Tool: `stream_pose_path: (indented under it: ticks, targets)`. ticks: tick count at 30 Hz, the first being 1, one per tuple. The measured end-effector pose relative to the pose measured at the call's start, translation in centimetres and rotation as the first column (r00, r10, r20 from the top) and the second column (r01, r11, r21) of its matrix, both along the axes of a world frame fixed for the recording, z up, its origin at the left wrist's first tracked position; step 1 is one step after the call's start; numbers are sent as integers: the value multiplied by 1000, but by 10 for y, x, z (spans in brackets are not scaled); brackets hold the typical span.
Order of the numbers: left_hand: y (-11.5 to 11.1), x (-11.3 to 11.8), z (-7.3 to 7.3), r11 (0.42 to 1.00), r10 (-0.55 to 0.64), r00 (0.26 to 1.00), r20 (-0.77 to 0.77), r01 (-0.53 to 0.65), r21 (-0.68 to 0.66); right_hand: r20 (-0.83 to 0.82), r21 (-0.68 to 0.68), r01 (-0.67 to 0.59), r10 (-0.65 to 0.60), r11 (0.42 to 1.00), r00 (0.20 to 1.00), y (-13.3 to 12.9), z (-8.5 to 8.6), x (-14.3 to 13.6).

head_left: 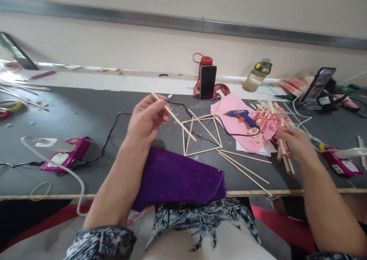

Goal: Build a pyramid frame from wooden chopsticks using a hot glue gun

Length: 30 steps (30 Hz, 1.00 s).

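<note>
My left hand (149, 118) is closed in a pinch round one thin wooden chopstick (186, 128), which slants down to the right over a frame of joined sticks (202, 151). At the right, my right hand (296, 144) has its fingers closed on some chopsticks (287, 163) in red-and-white paper wrappers, at the near side of a heap of the same kind (265, 116). Some fingers there are hidden. Several bare sticks (246, 166) lie between the frame and that hand. A blue glue gun (245, 117) rests on pink paper (228, 104) beside the heap.
Purple cloth (180, 176) lies at the table's front edge. Magenta power strips (64, 155) sit on both sides, with cables crossing the grey tabletop (86, 111). Behind stand a phone (208, 82) against a red-capped bottle (206, 60), and a clear bottle (256, 78). Scissors (13, 106) lie far left.
</note>
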<state>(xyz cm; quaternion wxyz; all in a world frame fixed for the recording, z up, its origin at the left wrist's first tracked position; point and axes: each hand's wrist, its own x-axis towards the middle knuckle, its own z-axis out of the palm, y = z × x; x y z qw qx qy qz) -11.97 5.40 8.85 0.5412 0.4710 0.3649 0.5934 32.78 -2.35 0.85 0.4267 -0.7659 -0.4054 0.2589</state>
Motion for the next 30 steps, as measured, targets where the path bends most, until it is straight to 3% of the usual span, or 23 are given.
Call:
stream_pose_path:
  ticks: [2,4,7,9,13,16,18,22,24,27,30]
  targets:
    - [-25,23,7,977,-211,970,-124,206,-54,-242,29,4,4,1000,970,3,3,-7]
    - [-48,48,7,900,-433,884,-176,415,-134,-359,89,18,15,996,933,9,7,-15]
    - [-74,82,-5,663,-747,647,-156,706,-250,-379,187,72,5,980,925,16,12,-21]
    - [-83,98,-15,552,-833,515,-202,791,-263,-343,223,95,-13,970,939,17,14,-21]
    - [-91,112,-20,525,-752,370,-546,836,-156,-368,209,57,24,976,930,7,13,-21]
    - [-92,116,-15,454,-686,290,-667,887,-81,-428,225,42,60,973,902,-3,10,-32]
    - [-93,118,-13,433,-650,277,-708,901,-45,-431,231,29,75,973,899,-8,8,-42]
    - [-103,119,-12,500,-413,268,-871,866,29,-407,233,-30,125,972,905,-11,8,-61]
    - [-113,115,-11,452,-341,239,-909,890,64,-398,272,-52,161,961,903,-11,7,-67]
    - [-131,111,-7,349,-338,221,-915,932,96,-390,332,-60,195,941,900,-8,6,-72]
    - [-140,115,-7,348,-345,239,-908,931,112,-379,353,-52,194,934,905,-7,8,-76]
